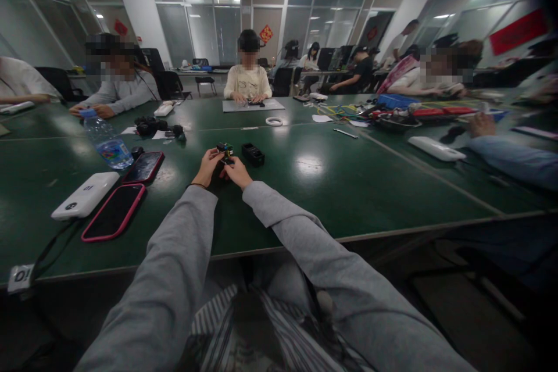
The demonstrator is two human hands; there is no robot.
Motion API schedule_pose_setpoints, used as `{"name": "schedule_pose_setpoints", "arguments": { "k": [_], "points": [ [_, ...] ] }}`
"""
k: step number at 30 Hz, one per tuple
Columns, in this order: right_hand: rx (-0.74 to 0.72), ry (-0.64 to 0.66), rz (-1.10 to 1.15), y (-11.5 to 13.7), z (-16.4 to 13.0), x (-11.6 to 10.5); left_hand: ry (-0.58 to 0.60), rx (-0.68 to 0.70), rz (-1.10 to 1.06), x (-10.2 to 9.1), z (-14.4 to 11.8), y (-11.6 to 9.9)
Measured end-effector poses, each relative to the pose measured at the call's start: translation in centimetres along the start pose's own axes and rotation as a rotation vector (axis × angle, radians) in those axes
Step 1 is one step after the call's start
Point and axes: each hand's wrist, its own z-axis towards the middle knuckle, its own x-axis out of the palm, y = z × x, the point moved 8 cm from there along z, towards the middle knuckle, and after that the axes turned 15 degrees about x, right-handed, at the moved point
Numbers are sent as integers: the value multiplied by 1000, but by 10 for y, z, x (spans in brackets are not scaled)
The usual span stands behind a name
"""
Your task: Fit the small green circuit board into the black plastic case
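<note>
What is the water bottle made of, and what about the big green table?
The water bottle looks like clear, thin plastic: you can see through it, and it has a blue label. The table has a dark green top, smooth and a bit shiny, since ceiling lights reflect in it; probably a coated board or laminate, though that is hard to tell. Its edge looks like pale metal or plastic trim.
</note>
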Motion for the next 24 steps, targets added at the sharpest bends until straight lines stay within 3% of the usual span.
{"name": "schedule_pose_setpoints", "arguments": {
  "k": [7,24],
  "points": [
    [111,84,253,7,-5,-2,9,-47,55,1,-2,-1],
    [128,106,281,6,-2,-7,10,-37,114,-3,0,2]
  ]
}}
